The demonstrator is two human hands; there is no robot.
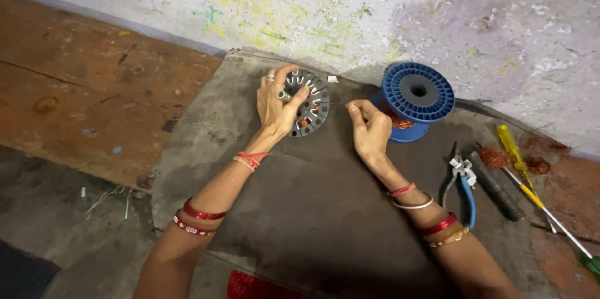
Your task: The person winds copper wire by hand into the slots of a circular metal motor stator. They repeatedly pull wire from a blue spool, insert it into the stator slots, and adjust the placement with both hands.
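Round grey stator core [310, 104], slots lined with white inserts and some copper winding, held tilted above a dark grey mat [312, 211]. Left hand [279, 106] grips its left rim, fingers wrapped over the edge. Right hand [369, 128], just right of the core, has its fingers pinched together; what they hold cannot be told. Behind: blue spool [417, 96] of copper wire. Right: blue-handled pliers [461, 181], yellow screwdriver [524, 168].
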